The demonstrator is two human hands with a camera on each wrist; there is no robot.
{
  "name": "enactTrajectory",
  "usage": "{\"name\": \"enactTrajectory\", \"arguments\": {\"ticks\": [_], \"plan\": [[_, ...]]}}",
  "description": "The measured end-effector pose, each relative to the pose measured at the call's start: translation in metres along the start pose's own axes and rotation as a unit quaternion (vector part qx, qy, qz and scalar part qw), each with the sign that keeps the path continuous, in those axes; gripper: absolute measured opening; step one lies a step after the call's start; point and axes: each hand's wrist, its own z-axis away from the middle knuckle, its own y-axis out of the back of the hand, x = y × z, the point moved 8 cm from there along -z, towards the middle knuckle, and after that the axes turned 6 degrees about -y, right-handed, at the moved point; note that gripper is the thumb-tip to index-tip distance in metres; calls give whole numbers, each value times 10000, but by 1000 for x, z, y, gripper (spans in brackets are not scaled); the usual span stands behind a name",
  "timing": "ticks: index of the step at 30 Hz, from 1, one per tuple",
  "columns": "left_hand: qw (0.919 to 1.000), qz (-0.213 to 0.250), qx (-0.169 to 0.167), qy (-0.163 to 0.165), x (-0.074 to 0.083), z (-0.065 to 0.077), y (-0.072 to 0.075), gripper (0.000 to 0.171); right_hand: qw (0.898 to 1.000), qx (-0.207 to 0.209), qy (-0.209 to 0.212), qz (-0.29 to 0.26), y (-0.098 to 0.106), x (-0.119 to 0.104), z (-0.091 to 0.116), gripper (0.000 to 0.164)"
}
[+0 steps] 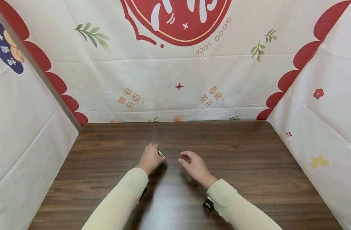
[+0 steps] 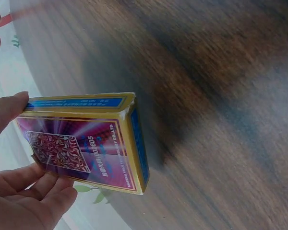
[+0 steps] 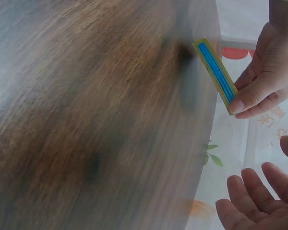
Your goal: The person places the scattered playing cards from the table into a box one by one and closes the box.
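A playing card box (image 2: pixel 77 148), purple with gold edges and blue sides, is pinched between the thumb and fingers of my left hand (image 1: pixel 151 158). In the left wrist view the thumb lies on its blue narrow side and the fingers are at the opposite edge. The head view shows only slivers of the card box (image 1: pixel 161 153), as the hand covers most of it. To its right, my right hand (image 1: pixel 195 166) is held apart from the box, its fingers loosely bent with nothing between them. The right wrist view shows the box's blue narrow side (image 3: pixel 216 71) in the left hand.
Both hands are over a dark brown wooden table (image 1: pixel 238 147). A white printed cloth (image 1: pixel 175 73) hangs behind it, and similar cloth walls (image 1: pixel 322 121) rise at the left and right sides. Each wrist has a small black device (image 1: pixel 208 205).
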Motion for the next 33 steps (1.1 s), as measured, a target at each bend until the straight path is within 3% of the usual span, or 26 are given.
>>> {"name": "enactTrajectory", "arguments": {"ticks": [8, 15, 33], "plan": [[9996, -109, -107, 243, -5, -3, -6, 37, 9998, -29, -43, 212, 1, 5, 3, 29], [9994, -189, 24, 300, -10, -5, -8, 33, 9966, -16, 164, 812, -2, 4, 9, 36], [9975, -258, 131, 640, -28, -6, -24, 43, 9918, 38, 314, 1235, 3, 3, 18, 40]]}}
